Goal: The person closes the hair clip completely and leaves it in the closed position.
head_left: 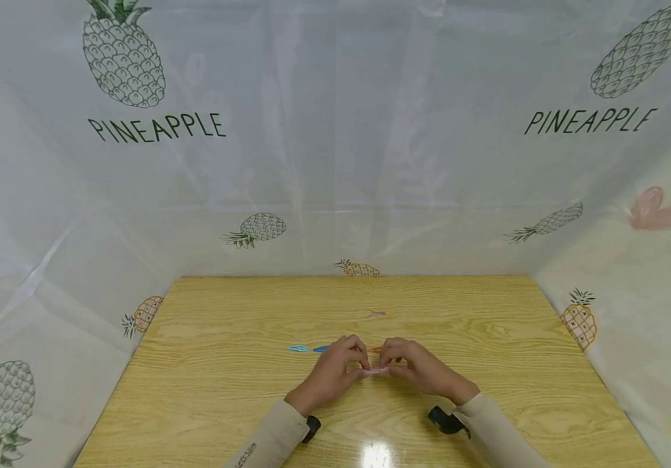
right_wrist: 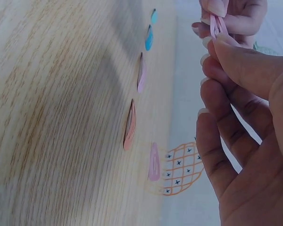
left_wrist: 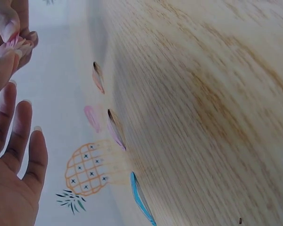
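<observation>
Between the two hands, a small pink hair clip (head_left: 376,370) (right_wrist: 218,27) is held just above the wooden table. The left hand (head_left: 337,370) (left_wrist: 16,155) pinches one end of it between thumb and index finger. At the other end, the right hand (head_left: 420,367) (right_wrist: 254,108) pinches it the same way. In both wrist views the other fingers of the near hand extend loosely. Beyond the hands lies a row of clips: light blue (head_left: 297,348), blue (head_left: 320,349), light purple (right_wrist: 142,73) and orange (right_wrist: 130,125).
Farther back on the wooden table (head_left: 224,390) lies another pink clip (head_left: 376,314), behind the row. A white curtain (head_left: 335,162) printed with pineapples stands along the table's back and sides. Black wrist devices (head_left: 447,421) are strapped at both sleeves.
</observation>
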A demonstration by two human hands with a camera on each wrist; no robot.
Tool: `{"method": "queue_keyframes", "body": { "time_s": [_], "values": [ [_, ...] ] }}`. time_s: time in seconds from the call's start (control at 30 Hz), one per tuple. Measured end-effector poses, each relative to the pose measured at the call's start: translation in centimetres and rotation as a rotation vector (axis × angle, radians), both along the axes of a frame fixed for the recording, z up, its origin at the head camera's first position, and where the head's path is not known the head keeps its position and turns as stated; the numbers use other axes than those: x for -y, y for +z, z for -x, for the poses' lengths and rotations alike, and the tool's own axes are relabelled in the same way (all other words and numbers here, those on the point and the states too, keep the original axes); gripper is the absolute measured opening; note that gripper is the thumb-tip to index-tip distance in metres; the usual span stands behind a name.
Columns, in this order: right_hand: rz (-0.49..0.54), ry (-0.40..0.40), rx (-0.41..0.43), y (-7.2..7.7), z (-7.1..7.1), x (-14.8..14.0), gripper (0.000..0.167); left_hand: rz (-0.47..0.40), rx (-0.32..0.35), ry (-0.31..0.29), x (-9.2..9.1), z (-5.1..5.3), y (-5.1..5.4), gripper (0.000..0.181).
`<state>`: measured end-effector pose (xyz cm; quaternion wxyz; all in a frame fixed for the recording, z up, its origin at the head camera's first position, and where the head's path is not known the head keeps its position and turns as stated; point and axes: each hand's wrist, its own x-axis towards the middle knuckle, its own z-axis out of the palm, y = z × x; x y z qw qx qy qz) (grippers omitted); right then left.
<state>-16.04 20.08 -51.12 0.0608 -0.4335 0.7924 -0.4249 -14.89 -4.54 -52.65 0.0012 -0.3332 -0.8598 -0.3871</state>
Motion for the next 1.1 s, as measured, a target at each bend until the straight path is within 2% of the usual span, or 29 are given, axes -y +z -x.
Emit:
{"method": "queue_keyframes", "body": {
  "time_s": [0.3,0.43,0.57,0.7,0.87,1.1],
  "values": [
    [0.005,0.041,0.039,-0.3,0.2,-0.3,0.010,-0.033,0.039,-0.036,0.0,-0.1,-0.1,0.005],
    [0.020,0.065,0.071,-0.3,0.2,-0.4,0.011,-0.027,0.075,-0.048,0.2,0.0,0.1,0.004],
    [0.033,0.055,0.077,-0.4,0.2,-0.4,0.011,-0.022,0.127,-0.035,0.4,0.0,0.0,0.006],
    [0.029,-0.025,0.017,-0.8,0.0,-0.3,0.010,-0.057,0.198,-0.004,0.5,0.0,-0.2,0.008],
    [0.040,-0.114,-0.113,-1.3,-0.4,0.0,0.029,-0.128,0.288,0.014,0.5,0.1,-0.3,0.013],
    [0.031,-0.189,-0.283,-1.6,-0.5,0.3,0.038,-0.192,0.352,0.016,0.1,0.3,-0.1,0.016]
  ]
}}
